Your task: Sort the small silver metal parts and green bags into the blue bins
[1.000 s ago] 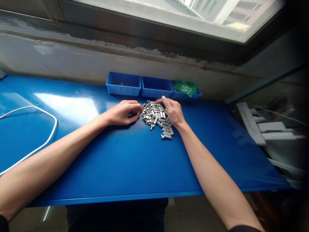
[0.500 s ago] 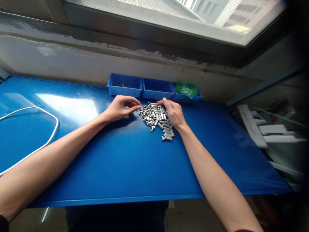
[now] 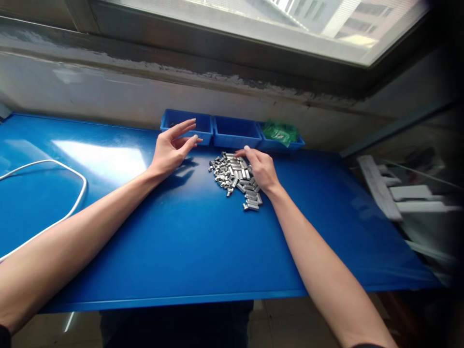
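Note:
My left hand (image 3: 173, 147) hovers in front of the left blue bin (image 3: 186, 137), partly over its front wall. Its fingers are spread, and nothing shows between them. To its right, a pile of small metal parts lies on the blue table: short bolts (image 3: 223, 179) on the left side, and silver hexagonal standoffs (image 3: 252, 195) on the right. At the right edge of the pile rests my right hand (image 3: 261, 169), loosely curved, two fingertips apart over the standoffs. I see nothing held in it, though its palm side is hidden.
A middle blue bin (image 3: 235, 141) stands beside the left one. Green plastic packaging (image 3: 281, 133) fills the right bin (image 3: 268, 145). A white cable (image 3: 81, 186) curves across the table's left side. Behind the bins runs a wall (image 3: 119, 104) below a window.
My left hand has lifted off the bolts, moved left and away from me toward the left bin, and its pinched fingers have spread. My right hand has stayed in place.

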{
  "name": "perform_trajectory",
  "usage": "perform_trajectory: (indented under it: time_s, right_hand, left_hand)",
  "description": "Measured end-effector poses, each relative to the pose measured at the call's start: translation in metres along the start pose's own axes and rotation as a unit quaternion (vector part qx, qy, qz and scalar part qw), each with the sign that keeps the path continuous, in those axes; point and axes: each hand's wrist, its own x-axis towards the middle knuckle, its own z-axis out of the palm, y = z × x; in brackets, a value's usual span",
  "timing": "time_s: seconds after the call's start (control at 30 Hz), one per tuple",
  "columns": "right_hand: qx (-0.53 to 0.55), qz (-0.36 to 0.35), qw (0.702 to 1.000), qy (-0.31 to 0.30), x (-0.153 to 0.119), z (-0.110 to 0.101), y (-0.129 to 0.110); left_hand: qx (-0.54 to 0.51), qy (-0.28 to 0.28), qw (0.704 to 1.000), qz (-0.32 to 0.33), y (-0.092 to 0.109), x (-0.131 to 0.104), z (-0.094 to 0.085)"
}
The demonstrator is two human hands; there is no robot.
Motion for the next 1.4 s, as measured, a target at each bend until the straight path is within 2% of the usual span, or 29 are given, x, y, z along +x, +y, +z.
perform_trajectory:
  time_s: [0.13,0.3,0.57,0.63,0.8,0.93,1.27,1.4]
  right_hand:
    - [-0.002,0.003,1.0,0.0,0.0,0.0,0.0]
    - [0.0,0.003,1.0,0.001,0.0,0.0,0.0]
    - [-0.003,0.003,1.0,-0.002,0.001,0.0,-0.001]
    - [-0.001,0.002,1.0,-0.003,0.001,0.0,0.0]
    - [0.005,0.0,1.0,-0.001,0.001,0.0,0.001]
    - [0.001,0.002,1.0,-0.002,0.001,0.001,0.0]
    - [0.004,-0.001,1.0,-0.002,0.001,0.0,0.0]
    - [0.001,0.002,1.0,-0.001,0.001,0.0,-0.001]
  left_hand:
    - [0.058,-0.058,0.996,0.026,0.014,-0.005,0.003]
    - [0.121,-0.207,0.965,0.11,0.022,-0.006,0.002]
    - [0.146,-0.3,0.933,0.139,0.015,-0.009,0.001]
    - [0.153,-0.305,0.929,0.142,0.015,-0.009,0.001]
    - [0.188,-0.275,0.928,0.166,0.015,-0.009,0.001]
    - [0.195,-0.287,0.921,0.174,0.01,-0.009,0.001]
    - [0.2,-0.276,0.93,0.139,0.005,-0.007,0.002]
    - [0.189,-0.257,0.943,0.099,0.007,-0.006,0.002]
